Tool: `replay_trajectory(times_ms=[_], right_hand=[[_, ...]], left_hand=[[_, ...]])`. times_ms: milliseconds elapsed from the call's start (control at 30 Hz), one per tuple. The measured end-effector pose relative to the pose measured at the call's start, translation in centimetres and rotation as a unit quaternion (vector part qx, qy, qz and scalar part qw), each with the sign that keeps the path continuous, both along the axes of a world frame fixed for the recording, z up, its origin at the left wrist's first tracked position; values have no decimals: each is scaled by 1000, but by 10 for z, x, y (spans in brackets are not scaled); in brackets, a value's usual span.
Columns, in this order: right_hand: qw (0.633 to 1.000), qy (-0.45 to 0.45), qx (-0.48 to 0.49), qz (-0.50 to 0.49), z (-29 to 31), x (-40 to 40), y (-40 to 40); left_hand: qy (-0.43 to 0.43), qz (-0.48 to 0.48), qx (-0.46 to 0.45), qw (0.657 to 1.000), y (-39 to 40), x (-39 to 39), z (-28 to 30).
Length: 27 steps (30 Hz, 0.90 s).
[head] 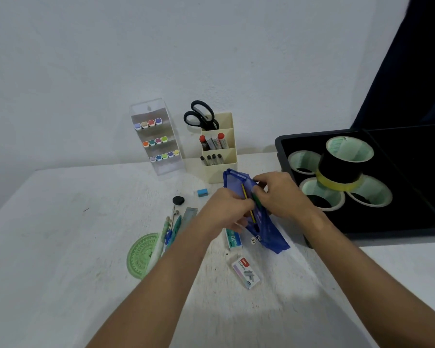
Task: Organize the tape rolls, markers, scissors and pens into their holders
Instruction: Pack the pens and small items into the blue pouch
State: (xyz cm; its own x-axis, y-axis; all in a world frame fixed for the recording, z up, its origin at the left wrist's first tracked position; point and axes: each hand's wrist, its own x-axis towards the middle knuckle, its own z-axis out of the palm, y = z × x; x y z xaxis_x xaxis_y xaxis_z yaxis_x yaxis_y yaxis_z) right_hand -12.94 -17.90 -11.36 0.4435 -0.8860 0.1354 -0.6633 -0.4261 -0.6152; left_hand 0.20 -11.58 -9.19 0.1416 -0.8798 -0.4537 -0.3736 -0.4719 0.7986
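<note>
A blue mesh pencil pouch is held above the white table between both hands. My left hand grips its left side and pinches pencils sticking out of it. My right hand grips the pouch's upper right edge. Behind them stands a cream holder with black scissors, thick markers and pens. A clear rack to its left carries several colour-capped markers. At the right, a black tray holds several tape rolls, two stacked on the others.
Loose on the table: a green protractor, a compass and small tools, a ruler, a black sharpener, a blue eraser, and two staple boxes. A dark curtain hangs at the far right.
</note>
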Motion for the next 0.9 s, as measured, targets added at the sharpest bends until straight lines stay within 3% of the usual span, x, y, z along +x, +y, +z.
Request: replay_trajectory(times_ms=[167,300,367,633,800,900], right_hand=[[1000,10,-10,6,0,-1,-1],[1000,14,0,4,-2,0,-2],[1000,17,-5,3,-3,0,-3],[1000,11,-1,5,-3,1,-2],[1000,10,7,5,-1,-1,2],[1000,15,1,5,-1,0,2]], left_hand=[[-145,2,-69,987,11,28,-19],[-339,-21,7,941,30,77,-38],[-383,-16,53,922,41,94,-45],[-449,25,27,893,55,104,-61],[-437,27,34,898,51,99,-56],[-399,30,-22,916,43,92,-37]])
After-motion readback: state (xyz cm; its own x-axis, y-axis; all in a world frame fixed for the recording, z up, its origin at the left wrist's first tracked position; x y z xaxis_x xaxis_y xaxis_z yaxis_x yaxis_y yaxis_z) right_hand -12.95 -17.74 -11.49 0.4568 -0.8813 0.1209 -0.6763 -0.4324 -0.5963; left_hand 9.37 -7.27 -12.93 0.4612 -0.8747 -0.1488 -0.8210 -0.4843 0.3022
